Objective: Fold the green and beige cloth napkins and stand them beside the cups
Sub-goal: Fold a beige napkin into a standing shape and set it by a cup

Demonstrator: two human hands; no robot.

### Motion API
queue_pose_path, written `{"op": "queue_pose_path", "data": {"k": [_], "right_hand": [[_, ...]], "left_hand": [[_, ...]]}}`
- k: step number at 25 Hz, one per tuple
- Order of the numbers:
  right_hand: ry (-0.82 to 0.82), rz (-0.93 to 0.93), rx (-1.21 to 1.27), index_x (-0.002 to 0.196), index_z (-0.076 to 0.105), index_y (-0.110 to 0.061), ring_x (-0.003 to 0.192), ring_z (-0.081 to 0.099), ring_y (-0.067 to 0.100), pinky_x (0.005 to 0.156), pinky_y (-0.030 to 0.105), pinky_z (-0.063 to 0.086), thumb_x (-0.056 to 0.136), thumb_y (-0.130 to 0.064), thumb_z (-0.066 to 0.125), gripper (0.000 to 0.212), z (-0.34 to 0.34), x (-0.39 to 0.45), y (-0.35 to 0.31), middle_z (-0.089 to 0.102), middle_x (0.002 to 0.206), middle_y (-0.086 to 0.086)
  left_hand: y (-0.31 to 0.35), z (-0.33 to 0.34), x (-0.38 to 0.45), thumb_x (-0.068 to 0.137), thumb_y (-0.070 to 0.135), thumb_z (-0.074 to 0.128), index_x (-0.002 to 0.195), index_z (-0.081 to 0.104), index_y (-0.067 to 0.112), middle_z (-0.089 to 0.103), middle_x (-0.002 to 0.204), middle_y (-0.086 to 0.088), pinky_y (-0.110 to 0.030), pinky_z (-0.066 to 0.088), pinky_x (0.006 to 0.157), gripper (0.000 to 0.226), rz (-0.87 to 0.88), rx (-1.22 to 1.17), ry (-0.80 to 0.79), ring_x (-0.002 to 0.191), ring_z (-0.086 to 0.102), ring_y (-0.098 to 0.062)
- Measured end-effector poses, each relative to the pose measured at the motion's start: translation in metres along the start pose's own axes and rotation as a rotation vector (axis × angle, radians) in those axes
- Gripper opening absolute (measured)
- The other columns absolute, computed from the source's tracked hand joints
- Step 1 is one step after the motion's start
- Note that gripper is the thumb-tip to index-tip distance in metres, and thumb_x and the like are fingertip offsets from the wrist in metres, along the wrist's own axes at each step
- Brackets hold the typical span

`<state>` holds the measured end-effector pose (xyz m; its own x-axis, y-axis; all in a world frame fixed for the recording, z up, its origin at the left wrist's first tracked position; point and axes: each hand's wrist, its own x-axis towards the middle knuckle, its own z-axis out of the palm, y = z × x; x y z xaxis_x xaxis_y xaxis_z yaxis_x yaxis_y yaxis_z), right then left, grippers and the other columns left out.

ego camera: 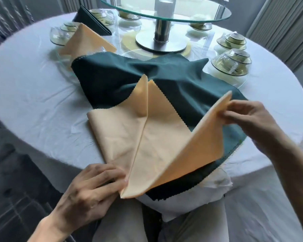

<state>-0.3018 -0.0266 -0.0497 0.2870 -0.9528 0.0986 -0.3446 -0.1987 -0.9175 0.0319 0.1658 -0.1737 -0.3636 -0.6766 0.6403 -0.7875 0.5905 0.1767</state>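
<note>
While the right hand (248, 117) is lifting one corner of the beige napkin (156, 145) off the bench (33, 102), its fingers (234, 116) are pinching that corner, and the raised flap is sloping down and toward the person to the near point, where the left hand (94, 187) is pinning the cloth with curled fingers (119, 177). That sloping edge, running from one hand to the other, is the line the coming fold seems to be turning on: the centre crease is lying to the left of the right fingers, so the flap would be travelling leftward and down to meet it. The left flap is already lying folded in, its tip standing up slightly at the far end. Under and beyond both hands the green napkin (129, 75) is lying spread and rumpled, not yet folded. Far beyond the left fingers, a folded beige napkin (84, 41) and a folded dark green one (89, 21) are standing beside glass cups (63, 34). More cups (232, 62) are sitting beyond the right fingers, well clear of the flap's path, and a glass turntable (164, 11) is standing farther back.
</note>
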Motion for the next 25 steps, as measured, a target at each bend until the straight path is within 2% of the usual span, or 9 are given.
{"op": "queue_pose_path", "data": {"k": [3, 6, 9, 12, 16, 19, 22, 24, 25], "right_hand": [[0.043, -0.021, -0.214, 0.081, 0.073, -0.013, 0.069, 0.059, 0.012, 0.069, 0.031, 0.048, 0.083, -0.008, 0.065, 0.01, 0.061, 0.057, -0.01, 0.069, 0.075, -0.001], [0.174, -0.128, -0.541, 0.086, 0.073, -0.018, 0.083, 0.067, 0.021, 0.076, 0.034, 0.054, 0.081, -0.02, 0.059, 0.015, 0.115, 0.084, -0.023, 0.073, 0.085, 0.001], [0.23, -0.153, -0.7, 0.09, 0.071, -0.018, 0.09, 0.064, 0.028, 0.078, 0.034, 0.047, 0.083, -0.022, 0.056, 0.017, 0.143, 0.083, -0.029, 0.073, 0.091, 0.005], [0.24, -0.145, -0.729, 0.086, 0.069, -0.015, 0.088, 0.062, 0.031, 0.075, 0.035, 0.044, 0.082, -0.022, 0.055, 0.016, 0.144, 0.077, -0.019, 0.071, 0.088, 0.007], [0.2, -0.081, -0.746, 0.086, 0.07, -0.016, 0.087, 0.062, 0.03, 0.072, 0.035, 0.046, 0.082, -0.026, 0.055, 0.018, 0.14, 0.069, -0.01, 0.071, 0.087, 0.006], [0.231, -0.08, -0.762, 0.085, 0.068, -0.015, 0.088, 0.061, 0.031, 0.07, 0.034, 0.043, 0.084, -0.026, 0.055, 0.017, 0.144, 0.067, -0.006, 0.07, 0.087, 0.007], [0.3, -0.111, -0.774, 0.087, 0.068, -0.015, 0.091, 0.06, 0.031, 0.071, 0.034, 0.04, 0.087, -0.026, 0.055, 0.017, 0.149, 0.066, 0.001, 0.07, 0.091, 0.006], [0.306, -0.112, -0.787, 0.091, 0.068, -0.016, 0.093, 0.059, 0.03, 0.072, 0.033, 0.038, 0.089, -0.027, 0.055, 0.017, 0.151, 0.069, 0.008, 0.069, 0.095, 0.005], [0.295, -0.111, -0.793, 0.093, 0.067, -0.016, 0.095, 0.059, 0.031, 0.075, 0.035, 0.038, 0.089, -0.027, 0.055, 0.017, 0.153, 0.069, 0.009, 0.068, 0.097, 0.005]], "left_hand": [[0.006, 0.003, 0.001, 0.082, 0.004, 0.069, 0.109, 0.073, 0.01, 0.073, 0.105, 0.002, -0.037, 0.052, 0.079, 0.028, -0.089, -0.03, 0.059, 0.101, 0.067, -0.016], [0.007, 0.009, 0.006, 0.071, -0.003, 0.067, 0.135, 0.053, 0.018, 0.069, 0.106, 0.003, -0.035, 0.048, 0.083, 0.069, -0.138, -0.036, 0.018, 0.099, 0.063, -0.016], [0.005, 0.012, 0.013, 0.089, 0.002, 0.047, 0.142, 0.047, 0.027, 0.054, 0.125, 0.0, -0.036, 0.048, 0.088, 0.059, -0.117, 0.028, -0.032, 0.107, 0.051, -0.017], [-0.002, 0.01, 0.013, 0.085, 0.007, 0.05, 0.14, 0.053, 0.03, 0.044, 0.149, -0.004, -0.042, 0.038, 0.106, 0.06, -0.008, 0.026, -0.152, 0.134, 0.044, -0.022], [-0.009, 0.001, 0.008, 0.078, 0.009, 0.063, 0.133, 0.063, 0.024, 0.052, 0.146, 0.001, -0.046, 0.04, 0.109, 0.057, 0.103, -0.051, -0.299, 0.14, 0.043, -0.019], [-0.009, 0.003, 0.009, 0.079, 0.007, 0.064, 0.139, 0.057, 0.021, 0.046, 0.151, -0.003, -0.045, 0.04, 0.11, 0.062, 0.08, -0.013, -0.309, 0.144, 0.037, -0.021], [-0.004, 0.01, 0.009, 0.096, 0.008, 0.04, 0.143, 0.053, 0.021, 0.044, 0.153, -0.003, -0.045, 0.041, 0.109, 0.05, 0.059, 0.018, -0.28, 0.144, 0.037, -0.021], [-0.001, 0.013, 0.008, 0.101, 0.008, 0.018, 0.142, 0.054, 0.02, 0.046, 0.152, -0.003, -0.045, 0.038, 0.109, 0.056, 0.034, 0.051, -0.274, 0.143, 0.038, -0.022], [0.0, 0.013, 0.007, 0.099, 0.006, 0.013, 0.142, 0.054, 0.019, 0.045, 0.152, -0.003, -0.045, 0.037, 0.11, 0.06, 0.024, 0.068, -0.275, 0.143, 0.038, -0.023]]}}
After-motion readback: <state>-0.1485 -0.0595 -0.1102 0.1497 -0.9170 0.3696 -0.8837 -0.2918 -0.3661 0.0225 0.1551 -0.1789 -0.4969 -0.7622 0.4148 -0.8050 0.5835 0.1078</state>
